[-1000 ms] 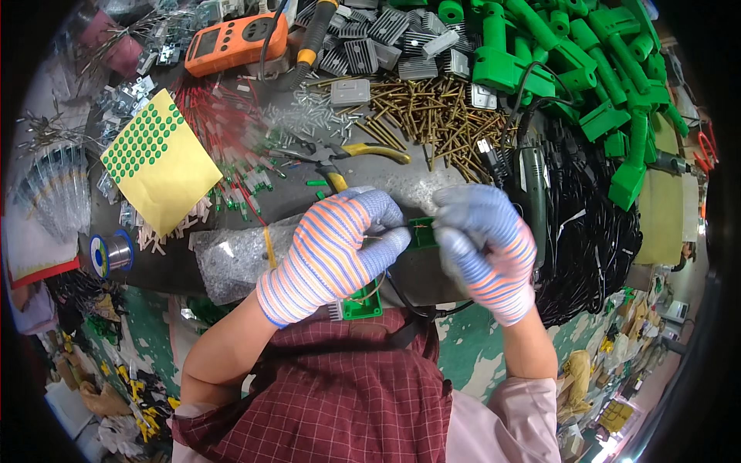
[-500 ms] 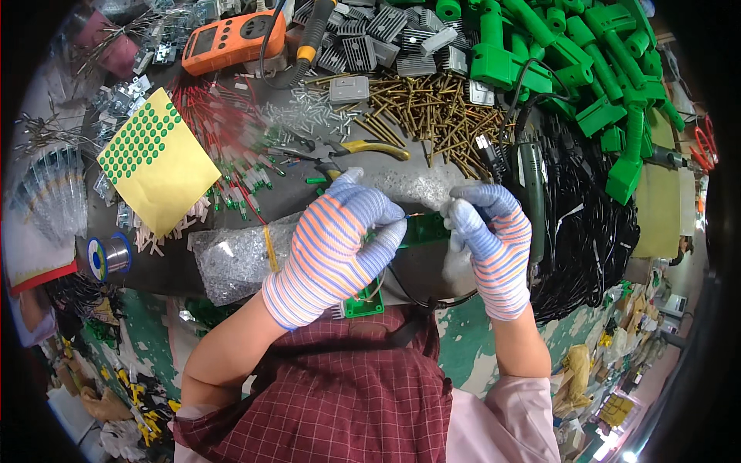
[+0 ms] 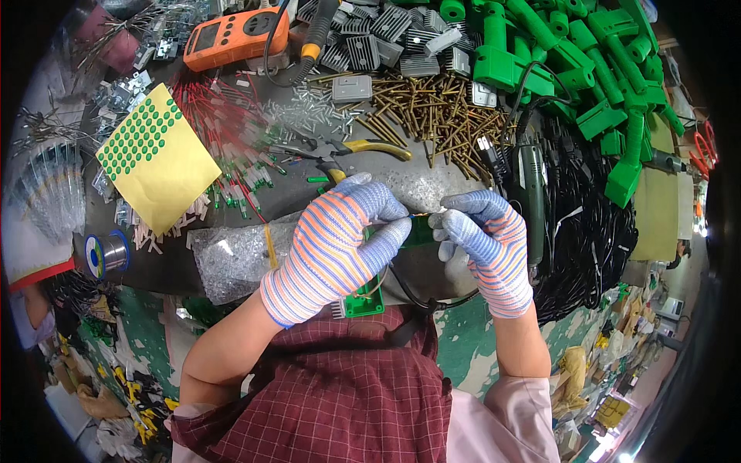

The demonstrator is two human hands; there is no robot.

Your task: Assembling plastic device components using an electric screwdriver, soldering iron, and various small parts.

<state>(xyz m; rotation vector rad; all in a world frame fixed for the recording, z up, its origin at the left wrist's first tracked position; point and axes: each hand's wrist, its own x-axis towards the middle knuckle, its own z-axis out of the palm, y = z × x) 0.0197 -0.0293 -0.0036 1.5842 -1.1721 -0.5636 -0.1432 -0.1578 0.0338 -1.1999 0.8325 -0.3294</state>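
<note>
Both my hands wear striped knit gloves. My left hand (image 3: 336, 239) is pinched, thumb against forefinger, and so is my right hand (image 3: 486, 239), a short gap apart from it. A thin copper-coloured wire (image 3: 419, 214) spans that gap, one end in each pinch; the ends themselves are covered by the fingertips. Beneath the hands lies a green plastic housing (image 3: 421, 234), partly hidden by the gloves. Nearer to me, a second green piece (image 3: 364, 305) with a pale wire shows by my left wrist. A black cable (image 3: 413, 297) curves below the hands.
Pliers with yellow handles (image 3: 370, 147) lie beyond the hands. Brass-coloured rods (image 3: 440, 116), grey heat sinks (image 3: 390, 25) and green plastic housings (image 3: 525, 62) are heaped behind. At left are a yellow sticker sheet (image 3: 177, 193), a solder spool (image 3: 108, 253) and bubble wrap (image 3: 231, 266); black cables (image 3: 587, 255) pile at right.
My right hand has shifted slightly left and its fingers have closed in on the wire. My left hand has barely moved, staying pinched.
</note>
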